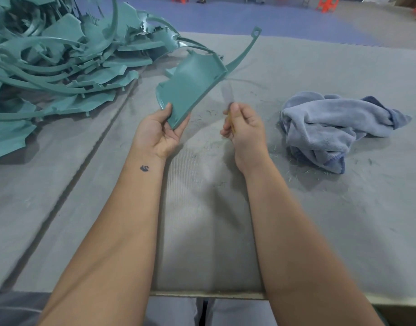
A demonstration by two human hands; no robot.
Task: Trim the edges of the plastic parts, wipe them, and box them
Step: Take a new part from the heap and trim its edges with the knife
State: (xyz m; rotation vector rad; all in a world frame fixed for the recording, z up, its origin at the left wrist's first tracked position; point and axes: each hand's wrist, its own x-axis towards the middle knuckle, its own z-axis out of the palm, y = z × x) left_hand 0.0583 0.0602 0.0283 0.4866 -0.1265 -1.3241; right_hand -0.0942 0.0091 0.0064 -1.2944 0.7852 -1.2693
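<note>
1. The left hand [158, 130] pinches the near corner of a teal plastic part [190, 88], thumb on the upper face and fingers curled under its lower edge, palm turned up.
2. The part is held up off the counter [320, 208], tilted, its broad panel rising away from the left hand toward a long thin curved arm with a small eyelet at its far tip.
3. The right hand [243, 124] is curled round a slim yellowish tool handle [230, 124]; a blurred blade [226, 91] points up from the fist, just beside the part's right edge. Whether blade and edge touch cannot be told.
4. The two hands are near each other, the part to the left of and above the right hand.
5. A heap of teal plastic parts [61, 67] lies on the far left of the counter, close behind the held part.
6. A crumpled blue-grey cloth [331, 128] lies on the counter to the right of the right hand, apart from it.
7. Fine shavings are scattered on the grey counter surface around the hands and cloth.
</note>
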